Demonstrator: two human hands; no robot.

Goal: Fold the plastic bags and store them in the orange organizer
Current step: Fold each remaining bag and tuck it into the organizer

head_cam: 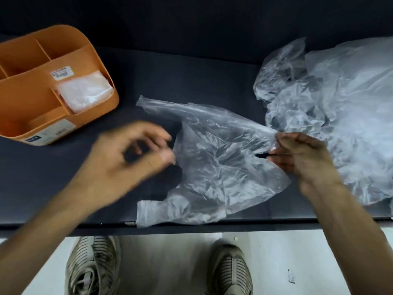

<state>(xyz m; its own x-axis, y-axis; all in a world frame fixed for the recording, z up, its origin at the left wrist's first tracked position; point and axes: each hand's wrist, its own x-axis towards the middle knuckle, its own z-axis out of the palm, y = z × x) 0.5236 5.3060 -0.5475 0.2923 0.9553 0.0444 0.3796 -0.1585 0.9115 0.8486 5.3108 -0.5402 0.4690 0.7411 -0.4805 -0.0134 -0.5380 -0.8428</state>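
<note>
A clear plastic bag (217,160) lies spread on the dark table, its two handles pointing left. My right hand (302,158) pinches the bag's right edge. My left hand (131,154) is blurred just left of the bag, fingers loosely curled, thumb and fingertips at the bag's inner edge between the handles; whether it holds the plastic I cannot tell. The orange organizer (25,99) stands at the far left. A folded plastic bag (85,90) sits in its right-hand compartment.
A heap of crumpled clear bags (331,111) fills the table's right side, just behind my right hand. The table's front edge (191,225) runs below the spread bag. My shoes (93,267) stand on the pale floor beneath.
</note>
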